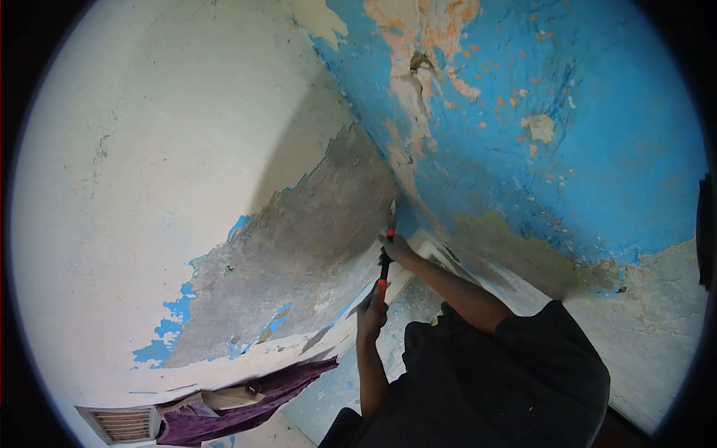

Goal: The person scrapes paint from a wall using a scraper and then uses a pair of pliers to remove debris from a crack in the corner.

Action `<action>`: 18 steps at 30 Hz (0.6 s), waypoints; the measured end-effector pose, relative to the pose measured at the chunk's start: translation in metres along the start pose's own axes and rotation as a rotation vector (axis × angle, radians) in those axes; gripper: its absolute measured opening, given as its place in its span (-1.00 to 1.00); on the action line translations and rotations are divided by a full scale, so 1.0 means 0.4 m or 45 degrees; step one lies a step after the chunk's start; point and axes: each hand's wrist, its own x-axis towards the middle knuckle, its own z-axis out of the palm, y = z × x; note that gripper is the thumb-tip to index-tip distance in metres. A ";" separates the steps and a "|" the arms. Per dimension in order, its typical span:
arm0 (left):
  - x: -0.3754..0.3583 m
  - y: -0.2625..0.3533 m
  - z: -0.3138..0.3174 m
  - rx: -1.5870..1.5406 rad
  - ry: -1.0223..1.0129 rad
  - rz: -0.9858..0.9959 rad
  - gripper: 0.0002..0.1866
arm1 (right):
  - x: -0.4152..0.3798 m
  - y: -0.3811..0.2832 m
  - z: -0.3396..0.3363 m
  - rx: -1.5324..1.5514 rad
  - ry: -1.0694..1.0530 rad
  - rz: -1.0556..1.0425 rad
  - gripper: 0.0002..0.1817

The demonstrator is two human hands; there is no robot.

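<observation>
A long-handled scraper (385, 270) with black and red grip parts points up into the corner where two walls meet. Its narrow metal blade is at the wall beside the corner line. My left hand (370, 316) is closed around the lower red part of the handle. Higher up, my right hand (399, 251) grips the handle just below the blade. Left of the blade is a bare grey patch (299, 224) edged by cream paint. To its right, the blue wall (612, 134) shows peeling, cracks and orange spots.
A purple cloth (246, 411) hangs at the lower left, with pale material lying on it. Beside it is a slatted vent (123, 425). A dark object (705, 231) stands at the far right edge. My black shirt covers the bottom middle.
</observation>
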 end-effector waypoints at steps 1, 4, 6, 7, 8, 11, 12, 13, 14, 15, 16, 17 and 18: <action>0.014 0.014 0.012 0.029 0.000 0.025 -0.50 | 0.008 -0.008 -0.003 -0.046 0.050 -0.073 -0.66; -0.002 0.029 0.031 0.105 0.069 0.064 -0.50 | -0.006 -0.018 -0.005 -0.008 -0.041 -0.066 -0.65; -0.044 0.047 0.015 0.017 -0.016 0.064 -0.51 | -0.027 -0.024 0.001 0.009 -0.132 -0.050 -0.65; -0.058 0.048 0.007 -0.029 -0.064 0.065 -0.51 | -0.026 -0.006 -0.003 0.015 -0.173 -0.045 -0.64; -0.045 0.036 -0.005 -0.050 -0.031 0.018 -0.54 | 0.012 0.039 0.006 -0.246 -0.109 -0.194 -0.64; 0.000 0.033 0.025 0.052 -0.045 0.016 -0.56 | -0.029 -0.050 -0.013 -0.089 -0.046 -0.096 -0.64; -0.012 0.030 0.028 -0.146 -0.091 -0.017 -0.58 | -0.023 -0.043 -0.014 -0.056 -0.081 -0.081 -0.64; -0.023 0.030 0.014 -0.131 -0.075 -0.004 -0.55 | -0.022 -0.030 -0.005 -0.079 -0.105 -0.109 -0.64; -0.039 0.028 -0.007 -0.120 -0.058 0.003 -0.53 | -0.030 -0.010 0.007 -0.106 -0.128 -0.132 -0.63; -0.038 0.035 -0.012 -0.109 -0.050 0.020 -0.51 | -0.034 -0.018 0.008 -0.136 -0.146 -0.165 -0.63; -0.024 0.044 -0.004 -0.093 -0.061 0.027 -0.49 | -0.026 -0.037 -0.001 -0.121 -0.063 -0.192 -0.64; -0.013 0.042 0.005 -0.111 -0.065 0.007 -0.49 | -0.024 -0.046 -0.005 -0.109 0.009 -0.206 -0.64; -0.004 0.041 0.014 -0.125 -0.066 -0.016 -0.50 | -0.024 -0.047 -0.003 -0.092 0.080 -0.216 -0.65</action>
